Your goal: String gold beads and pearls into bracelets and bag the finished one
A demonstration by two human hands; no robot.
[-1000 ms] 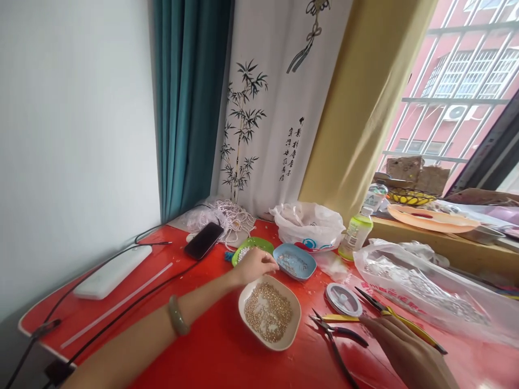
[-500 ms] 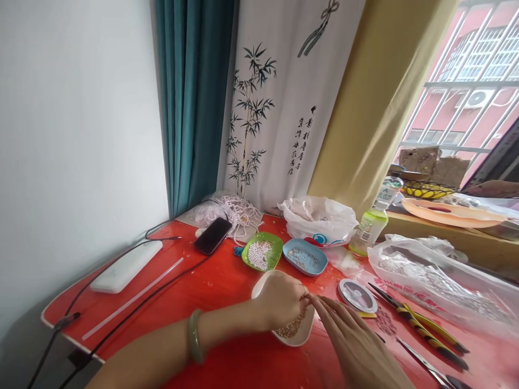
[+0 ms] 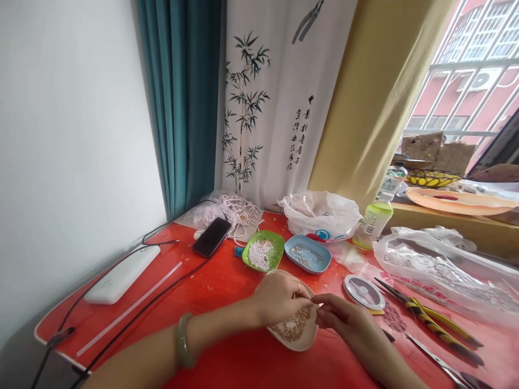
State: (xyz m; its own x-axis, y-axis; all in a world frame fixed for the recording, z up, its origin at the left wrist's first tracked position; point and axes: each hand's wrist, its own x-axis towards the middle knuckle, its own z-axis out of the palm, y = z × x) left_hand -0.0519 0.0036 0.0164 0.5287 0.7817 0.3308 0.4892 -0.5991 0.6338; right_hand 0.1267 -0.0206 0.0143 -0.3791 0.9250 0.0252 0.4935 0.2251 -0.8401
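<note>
My left hand [image 3: 281,298], with a pale green bangle [image 3: 183,340] on its wrist, reaches over a white dish [image 3: 303,342] of gold-coloured beads [image 3: 295,327]. Its thumb and fingers are pinched together. From the right, my right hand [image 3: 343,316] meets it above the dish's right edge, fingertips pinched too. Whatever lies between the two sets of fingertips is too small to make out. Behind the dish stand a green dish [image 3: 279,240] with pearly white beads [image 3: 259,254] and a blue dish [image 3: 326,263] with small metal-looking pieces.
To the right lie a spool [image 3: 364,292], yellow-and-black pliers [image 3: 430,319], scissors [image 3: 438,359] and a plastic bag [image 3: 446,270]. A green-liquid bottle [image 3: 375,216] and a white bag [image 3: 320,216] stand behind. Leftward are a phone [image 3: 212,236], a straw [image 3: 130,308], cables and a white box [image 3: 121,274].
My right hand has turned and its outstretched fingers have curled into a pinch against the left fingertips. My left hand has shifted slightly, showing more beads. The camera view has moved a little.
</note>
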